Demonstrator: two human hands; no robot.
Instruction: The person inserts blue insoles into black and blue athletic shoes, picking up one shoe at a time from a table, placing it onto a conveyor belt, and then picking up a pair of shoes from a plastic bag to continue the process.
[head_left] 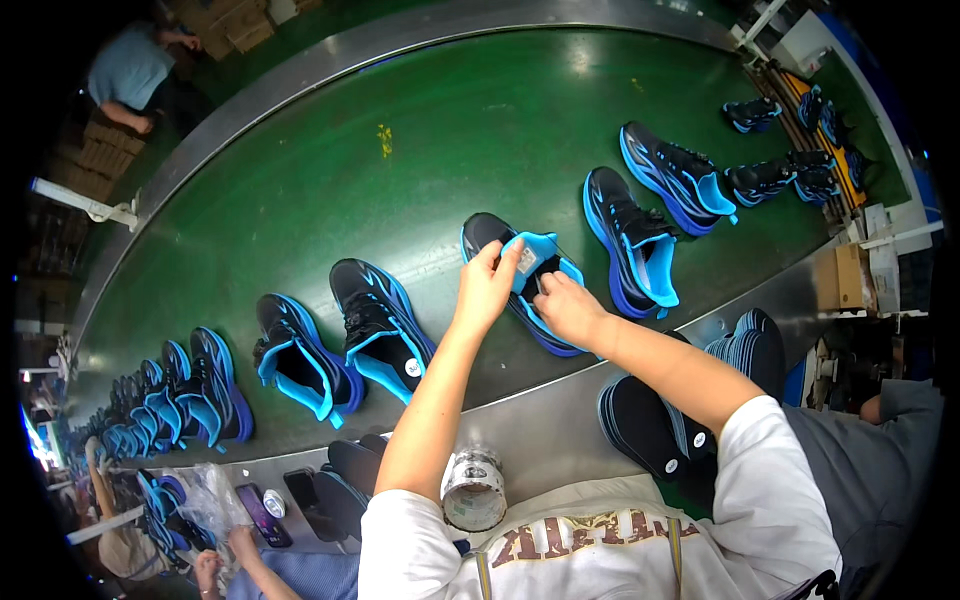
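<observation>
Your left hand (489,283) pinches the raised light-blue tongue (541,245) of a black-and-blue shoe (524,312). Your right hand (572,308) has its fingers bent into the shoe's opening; whether they grip something inside, I cannot tell, because the hand itself covers this part. The shoe is on the green belt (450,130), in front of you, near the metal edge (530,400). Its toe points to the far side and a little to your left; its long axis runs slantwise, with the heel nearer to you and to the right.

On its right stand two similar shoes, a nearer one (607,235) and a farther one (660,172). On its left are two more, one (372,290) near your left forearm (430,410), the other (290,325) just beyond. Farther left, a crowded row of shoes (228,385) follows the belt. Your right forearm (670,365) crosses above the metal edge, close to stacked dark insoles (640,425). A stained whitish can (473,490) is close to your body.
</observation>
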